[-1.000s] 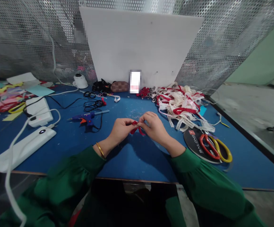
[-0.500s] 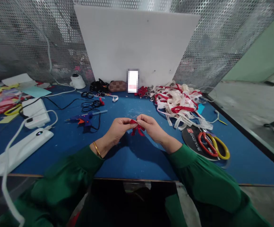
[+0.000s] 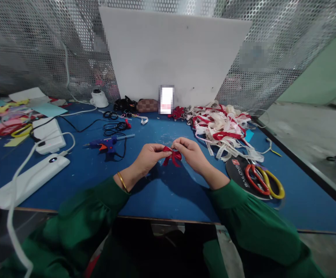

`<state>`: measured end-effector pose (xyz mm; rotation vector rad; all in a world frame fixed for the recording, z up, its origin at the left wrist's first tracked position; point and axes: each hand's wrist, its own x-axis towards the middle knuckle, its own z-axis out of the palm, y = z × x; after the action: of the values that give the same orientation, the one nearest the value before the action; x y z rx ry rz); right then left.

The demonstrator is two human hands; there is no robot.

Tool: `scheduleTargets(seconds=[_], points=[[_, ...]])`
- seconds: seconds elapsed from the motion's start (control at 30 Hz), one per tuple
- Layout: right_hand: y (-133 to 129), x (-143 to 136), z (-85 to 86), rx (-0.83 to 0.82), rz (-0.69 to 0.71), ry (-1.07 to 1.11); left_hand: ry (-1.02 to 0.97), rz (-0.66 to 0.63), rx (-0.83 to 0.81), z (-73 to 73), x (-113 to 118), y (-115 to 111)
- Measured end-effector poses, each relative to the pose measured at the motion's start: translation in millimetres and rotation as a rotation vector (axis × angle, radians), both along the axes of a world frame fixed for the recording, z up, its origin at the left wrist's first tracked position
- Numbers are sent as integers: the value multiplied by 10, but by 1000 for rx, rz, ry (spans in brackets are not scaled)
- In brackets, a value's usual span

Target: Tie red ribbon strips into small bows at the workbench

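A small red ribbon bow (image 3: 176,156) is held above the middle of the blue table, its loops and tails hanging down. My left hand (image 3: 150,157) pinches the bow at its left side between thumb and fingers. At the bow's top edge, the thumb and fingertips of my right hand (image 3: 189,152) are pressed together. Whatever sits in that right pinch is too small to make out.
A blue glue gun (image 3: 107,144) lies to the left, by a white power bank (image 3: 30,179) and cable. On the right are a heap of white and red ribbons (image 3: 223,129) and scissors (image 3: 257,180) on a black disc. A lit phone (image 3: 167,99) stands at the back.
My right fingers have shifted up to the bow's top edge. More of the red loops and tails now shows between the hands. The whole view has moved slightly.
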<state>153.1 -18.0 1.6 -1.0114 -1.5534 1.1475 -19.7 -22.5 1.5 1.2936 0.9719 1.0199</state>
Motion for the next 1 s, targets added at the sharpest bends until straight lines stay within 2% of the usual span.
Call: scheduleTargets(seconds=[0.17, 0.3, 0.4, 0.57, 0.67, 0.8, 0.87, 0.93, 1.0], points=[[9, 63, 53, 271, 28, -308, 24, -27, 9, -20, -19, 12], [30, 95, 67, 340, 112, -420, 22, -76, -19, -30, -13, 10], [14, 61, 47, 227, 156, -303, -22, -81, -37, -28, -9, 11], [-56, -45, 2, -121, 162, 131, -100, -83, -108, -36, -17, 12], [-49, -60, 4, -150, 84, 231, -111, -60, -149, -43, -13, 10], [18, -23, 8, -60, -155, 180, -141, 33, -154, -42, 2, 23], [36, -6, 3, -150, -207, 196, -174, 91, -133, -47, 5, 38], [29, -4, -5, -326, -130, 237, -194, 134, -100, -56, 3, 50], [6, -18, -13, -410, -38, 278, -189, 157, -73, -61, -2, 53]])
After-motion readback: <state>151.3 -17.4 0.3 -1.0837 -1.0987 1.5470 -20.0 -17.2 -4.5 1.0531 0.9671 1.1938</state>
